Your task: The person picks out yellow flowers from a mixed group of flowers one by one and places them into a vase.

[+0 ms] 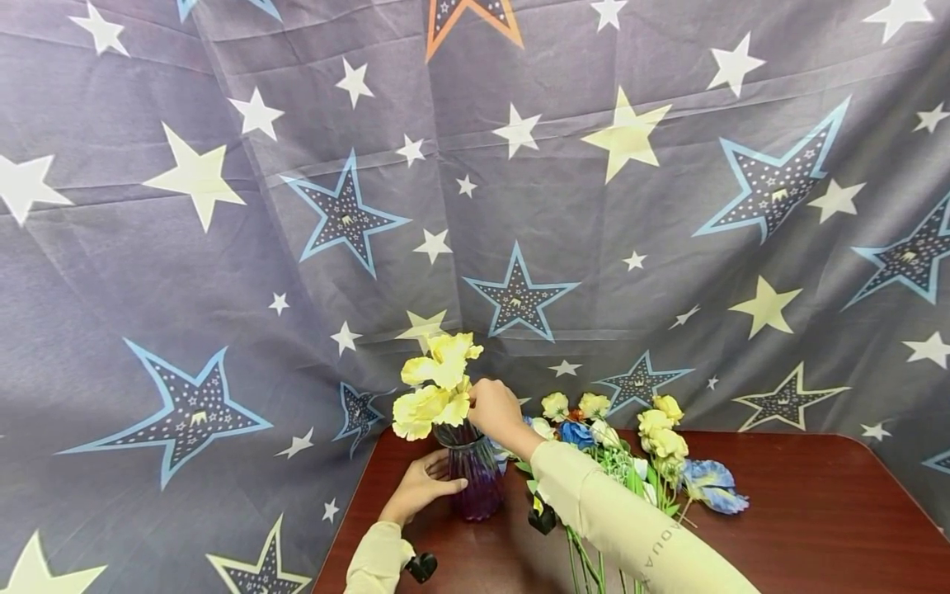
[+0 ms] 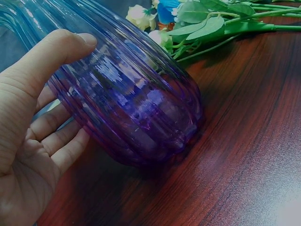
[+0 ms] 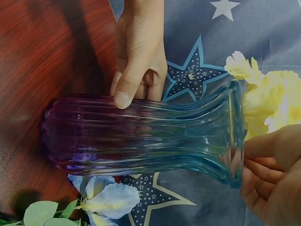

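A ribbed glass vase [image 1: 475, 478], blue-green above and purple below, stands upright on the table. My left hand [image 1: 421, 488] holds its side, thumb in front and fingers behind; the left wrist view shows this thumb [image 2: 70, 46] on the glass. At the vase's mouth is my right hand [image 1: 496, 410], fingers curled close beside large yellow flowers [image 1: 438, 384] that rise over the rim. In the right wrist view its fingertips meet at the rim [image 3: 235, 136], with the yellow petals [image 3: 275, 101] just beyond. The stem at these fingers is hidden.
Right of the vase lies a spread of artificial flowers: cream-yellow roses [image 1: 660, 437], a blue bloom [image 1: 576, 434], a blue iris [image 1: 714, 487], with green stems [image 1: 586, 557] toward the front edge. A star-printed cloth [image 1: 519, 206] hangs behind the reddish-brown table [image 1: 809, 511].
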`<move>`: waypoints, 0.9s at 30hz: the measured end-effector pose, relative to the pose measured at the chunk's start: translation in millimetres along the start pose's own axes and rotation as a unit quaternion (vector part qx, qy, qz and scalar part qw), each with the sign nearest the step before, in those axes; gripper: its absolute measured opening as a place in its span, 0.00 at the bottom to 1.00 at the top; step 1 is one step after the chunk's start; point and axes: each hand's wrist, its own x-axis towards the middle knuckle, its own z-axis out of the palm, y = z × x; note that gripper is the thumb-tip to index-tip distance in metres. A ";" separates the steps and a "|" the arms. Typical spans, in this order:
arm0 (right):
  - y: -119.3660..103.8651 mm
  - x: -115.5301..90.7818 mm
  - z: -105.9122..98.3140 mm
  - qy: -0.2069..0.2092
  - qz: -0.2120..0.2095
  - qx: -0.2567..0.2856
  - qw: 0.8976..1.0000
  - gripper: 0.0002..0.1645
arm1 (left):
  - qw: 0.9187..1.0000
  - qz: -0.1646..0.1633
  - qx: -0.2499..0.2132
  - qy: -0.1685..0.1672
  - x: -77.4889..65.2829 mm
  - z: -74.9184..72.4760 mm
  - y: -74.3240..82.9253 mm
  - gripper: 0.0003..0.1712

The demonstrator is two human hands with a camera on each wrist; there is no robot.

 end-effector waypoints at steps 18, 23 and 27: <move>-0.2 -2.1 -2.2 0.004 0.000 0.007 1.000 0.29 | 1.000 -0.008 0.019 0.020 10.3 -0.2 -26.4 0.45; -0.1 -2.7 -2.7 0.008 -0.006 0.014 1.000 0.29 | 0.999 -0.017 0.034 0.025 10.0 -1.4 -26.7 0.48; 0.1 -2.4 -2.6 0.006 -0.006 0.015 1.000 0.29 | 0.999 -0.020 0.026 0.016 7.0 -1.8 -17.2 0.48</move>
